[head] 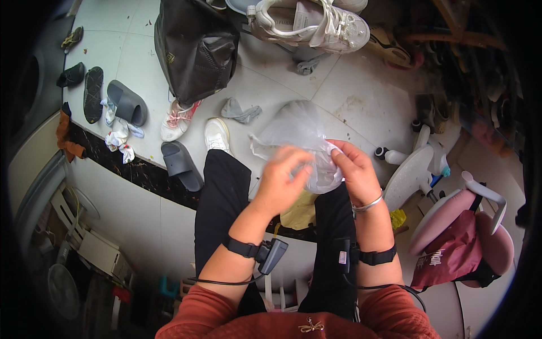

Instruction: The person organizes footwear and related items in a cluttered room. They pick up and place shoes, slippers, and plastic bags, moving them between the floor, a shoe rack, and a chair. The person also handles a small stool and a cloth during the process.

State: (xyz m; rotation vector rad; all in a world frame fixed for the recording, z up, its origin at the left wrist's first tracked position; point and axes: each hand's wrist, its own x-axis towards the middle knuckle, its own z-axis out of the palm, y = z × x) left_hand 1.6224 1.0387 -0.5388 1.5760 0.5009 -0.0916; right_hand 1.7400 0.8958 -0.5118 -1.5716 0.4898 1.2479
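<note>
A thin, translucent plastic bag point(296, 125) hangs in front of me above the floor, between my knees. My right hand point(358, 167) pinches its gathered edge between thumb and fingers. Motion blurs my left hand point(283, 180), which is at the near left side of the bag; its thumb and forefinger stand apart with nothing visible gripped. Beyond the bag, a pale sneaker point(311, 23) with white laces rests on its side on a support largely hidden beneath it. A grey sock point(241, 111) lies on the tiles left of the bag.
A black bag point(197, 51) stands ahead on the left. Grey slides point(182, 165), a pink-and-white sneaker point(180, 120) and patterned cloth point(120, 133) lie on the left. To the right are a pink chair point(442, 220) and a shadowed shoe rack point(457, 40). Yellow cloth point(300, 212) shows between my legs.
</note>
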